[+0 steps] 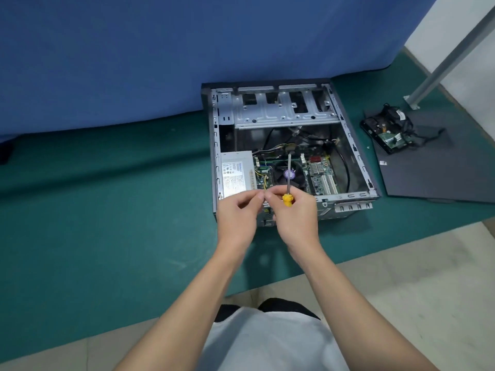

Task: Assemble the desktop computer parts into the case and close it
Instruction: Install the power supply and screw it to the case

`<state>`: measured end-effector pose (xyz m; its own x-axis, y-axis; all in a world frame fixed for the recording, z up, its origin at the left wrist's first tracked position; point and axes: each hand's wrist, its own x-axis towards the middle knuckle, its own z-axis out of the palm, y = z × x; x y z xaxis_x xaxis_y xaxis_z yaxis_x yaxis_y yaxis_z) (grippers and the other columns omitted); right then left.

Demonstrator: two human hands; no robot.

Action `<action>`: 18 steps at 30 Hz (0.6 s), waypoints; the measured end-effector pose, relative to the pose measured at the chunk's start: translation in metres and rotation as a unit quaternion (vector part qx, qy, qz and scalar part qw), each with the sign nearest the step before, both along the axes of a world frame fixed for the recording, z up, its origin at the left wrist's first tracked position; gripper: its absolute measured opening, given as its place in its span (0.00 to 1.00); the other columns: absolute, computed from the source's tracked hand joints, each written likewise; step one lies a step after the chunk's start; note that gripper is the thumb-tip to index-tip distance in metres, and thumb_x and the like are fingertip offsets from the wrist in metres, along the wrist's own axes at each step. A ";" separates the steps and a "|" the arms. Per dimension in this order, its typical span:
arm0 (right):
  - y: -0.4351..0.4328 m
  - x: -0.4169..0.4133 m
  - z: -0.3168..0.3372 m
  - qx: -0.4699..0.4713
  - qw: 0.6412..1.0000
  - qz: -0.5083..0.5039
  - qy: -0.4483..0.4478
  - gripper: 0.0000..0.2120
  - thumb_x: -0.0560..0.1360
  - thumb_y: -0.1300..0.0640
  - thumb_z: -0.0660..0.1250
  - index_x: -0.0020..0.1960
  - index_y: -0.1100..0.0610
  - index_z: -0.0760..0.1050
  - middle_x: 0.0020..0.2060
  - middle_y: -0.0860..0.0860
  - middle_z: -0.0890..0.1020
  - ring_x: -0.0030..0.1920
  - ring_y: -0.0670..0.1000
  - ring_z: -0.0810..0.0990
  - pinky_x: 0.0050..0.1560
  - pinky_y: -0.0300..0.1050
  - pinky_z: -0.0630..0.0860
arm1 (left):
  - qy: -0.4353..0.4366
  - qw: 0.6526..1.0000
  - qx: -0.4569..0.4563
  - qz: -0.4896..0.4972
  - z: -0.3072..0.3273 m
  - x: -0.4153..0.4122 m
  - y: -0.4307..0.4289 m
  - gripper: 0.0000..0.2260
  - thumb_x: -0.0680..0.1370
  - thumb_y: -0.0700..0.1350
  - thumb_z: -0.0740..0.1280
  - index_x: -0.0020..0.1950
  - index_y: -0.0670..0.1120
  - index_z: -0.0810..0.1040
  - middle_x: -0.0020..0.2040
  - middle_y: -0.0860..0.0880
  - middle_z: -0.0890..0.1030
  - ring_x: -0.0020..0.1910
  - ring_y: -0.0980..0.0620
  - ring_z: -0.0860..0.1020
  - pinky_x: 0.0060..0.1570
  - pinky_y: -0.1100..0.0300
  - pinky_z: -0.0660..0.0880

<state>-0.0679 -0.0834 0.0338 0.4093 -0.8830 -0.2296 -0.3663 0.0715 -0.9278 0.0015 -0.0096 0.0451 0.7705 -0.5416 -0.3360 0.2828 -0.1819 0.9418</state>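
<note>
An open computer case (pixel 356 153) lies on its side on the green mat. Inside sit a grey power supply (pixel 235 174), a motherboard (pixel 320 170) and a CPU fan (pixel 289 174). My right hand (pixel 296 214) grips a yellow-handled screwdriver (pixel 288 183), shaft pointing away over the fan. My left hand (pixel 238 212) hovers at the case's near edge, fingertips pinched against the right hand's fingertips. Whether something small sits between them is hidden. The dark side panel (pixel 434 172) lies flat to the right of the case.
A hard drive with tangled cables (pixel 388 129) rests on the far end of the side panel. A grey metal post (pixel 439 68) stands at the back right. A blue cloth wall (pixel 160 49) rises behind the case. Pale floor tiles (pixel 428 277) border the mat.
</note>
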 end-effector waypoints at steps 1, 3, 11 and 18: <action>0.000 -0.001 -0.003 -0.043 0.999 0.016 0.030 0.04 0.73 0.54 0.71 0.39 0.49 0.80 0.31 0.45 0.80 0.33 0.50 0.77 0.39 0.48 0.75 | 0.006 1.000 0.000 -0.007 -0.003 -0.001 0.003 0.07 0.77 0.37 0.69 0.45 0.47 0.85 0.40 0.55 0.85 0.40 0.59 0.82 0.45 0.66 0.79; 0.002 -0.005 -0.009 -0.118 0.990 0.046 0.060 0.04 0.73 0.54 0.71 0.40 0.49 0.79 0.33 0.42 0.80 0.36 0.45 0.77 0.45 0.48 0.76 | 0.024 1.000 0.009 -0.011 -0.009 0.000 0.009 0.07 0.78 0.38 0.68 0.44 0.45 0.85 0.35 0.53 0.84 0.36 0.57 0.79 0.43 0.63 0.79; 0.008 -0.016 -0.042 -0.331 0.936 0.104 0.053 0.04 0.72 0.63 0.72 0.47 0.60 0.83 0.46 0.52 0.77 0.39 0.49 0.77 0.39 0.49 0.78 | 0.300 0.947 0.069 0.095 -0.035 0.009 0.013 0.17 0.78 0.53 0.67 0.47 0.38 0.82 0.40 0.45 0.85 0.39 0.51 0.83 0.37 0.60 0.80; 0.011 -0.017 -0.056 -0.397 0.898 0.165 0.095 0.10 0.67 0.70 0.72 0.46 0.60 0.82 0.46 0.54 0.78 0.37 0.56 0.79 0.31 0.51 0.77 | 0.367 0.926 0.014 0.085 -0.039 0.009 0.010 0.19 0.79 0.55 0.65 0.50 0.38 0.79 0.46 0.41 0.85 0.42 0.50 0.85 0.36 0.60 0.80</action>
<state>-0.0854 -0.0726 -0.0218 0.6990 -0.6369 0.3252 -0.4028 -0.7264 -0.5569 0.0108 0.0004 0.0066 0.4026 -0.4173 -0.8147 0.8714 -0.0980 0.4807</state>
